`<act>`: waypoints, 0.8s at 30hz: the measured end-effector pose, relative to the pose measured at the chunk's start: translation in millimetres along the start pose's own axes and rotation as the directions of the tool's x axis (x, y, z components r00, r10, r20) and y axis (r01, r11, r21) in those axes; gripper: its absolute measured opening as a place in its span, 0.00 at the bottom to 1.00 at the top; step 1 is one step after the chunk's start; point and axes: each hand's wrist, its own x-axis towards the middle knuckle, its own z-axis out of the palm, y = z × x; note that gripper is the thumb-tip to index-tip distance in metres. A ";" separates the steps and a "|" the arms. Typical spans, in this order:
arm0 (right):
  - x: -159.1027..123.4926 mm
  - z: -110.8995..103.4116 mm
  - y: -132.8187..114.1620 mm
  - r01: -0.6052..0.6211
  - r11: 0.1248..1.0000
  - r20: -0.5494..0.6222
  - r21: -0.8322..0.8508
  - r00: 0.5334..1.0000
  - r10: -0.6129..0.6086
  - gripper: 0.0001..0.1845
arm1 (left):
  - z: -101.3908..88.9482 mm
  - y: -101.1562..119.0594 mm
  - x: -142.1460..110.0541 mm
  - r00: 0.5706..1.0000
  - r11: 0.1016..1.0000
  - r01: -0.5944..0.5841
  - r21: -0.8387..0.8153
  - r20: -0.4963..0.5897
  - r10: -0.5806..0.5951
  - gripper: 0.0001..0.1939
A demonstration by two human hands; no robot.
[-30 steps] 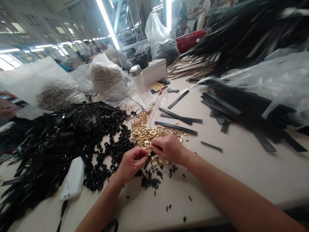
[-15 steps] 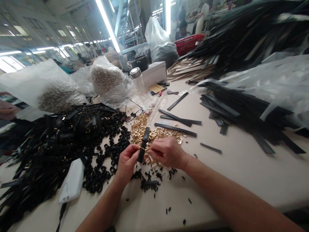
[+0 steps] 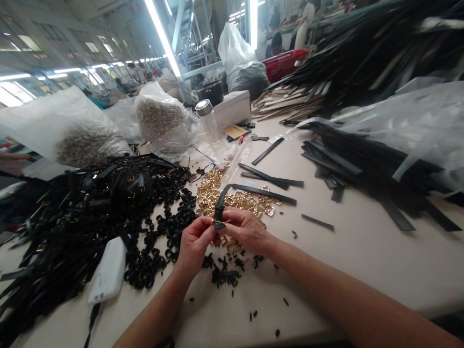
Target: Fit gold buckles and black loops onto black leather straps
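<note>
Between my hands a black strap [image 3: 222,197] stands up, its upper end bent to the right. A thin gold buckle [image 3: 218,222] sits across its lower part, with a dark loop around the strap just above. My left hand [image 3: 195,240] pinches the strap and buckle from the left. From the right, my right hand [image 3: 245,228] has its fingers closed on the same strap at the buckle. Behind and under the hands lies a heap of gold buckles [image 3: 210,187]. Small black loops [image 3: 179,212] are piled to the left. Short black bits [image 3: 224,275] lie scattered below the hands.
Loose black strips [image 3: 264,194] lie right of the buckles, before a larger strip pile [image 3: 337,154]. Buckled straps [image 3: 108,193] heap at left, near a white power bank [image 3: 108,270] with a cable. Farther back stand a glass bottle [image 3: 208,121], eyeglasses [image 3: 208,167] and plastic bags [image 3: 161,116].
The strap has come up into view between my hands, and its top now bends right. My right hand, apart from the strap half a second ago, has moved left and closed on it.
</note>
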 end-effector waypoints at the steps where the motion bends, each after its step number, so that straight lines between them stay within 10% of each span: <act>1: 0.2 2.0 0.8 -0.021 0.994 0.007 0.104 1.000 0.020 0.18 | 1.4 0.1 -0.2 1.000 1.000 -0.010 0.000 -0.012 0.010 0.07; 12: -0.6 6.2 4.2 -0.159 0.928 -0.069 0.338 0.979 0.192 0.18 | 10.4 -4.7 -1.0 0.999 0.998 0.031 0.052 -0.043 -0.029 0.11; 21: -1.0 1.4 -6.1 0.072 0.957 -0.159 -0.280 0.980 -0.120 0.16 | 9.9 -4.2 -4.2 1.000 0.995 0.013 0.104 -0.024 -0.010 0.12; 24: -1.6 1.3 -8.8 0.056 0.976 -0.114 -0.208 0.990 -0.081 0.16 | 9.9 -0.6 -3.6 1.000 0.993 0.009 0.117 -0.020 -0.007 0.13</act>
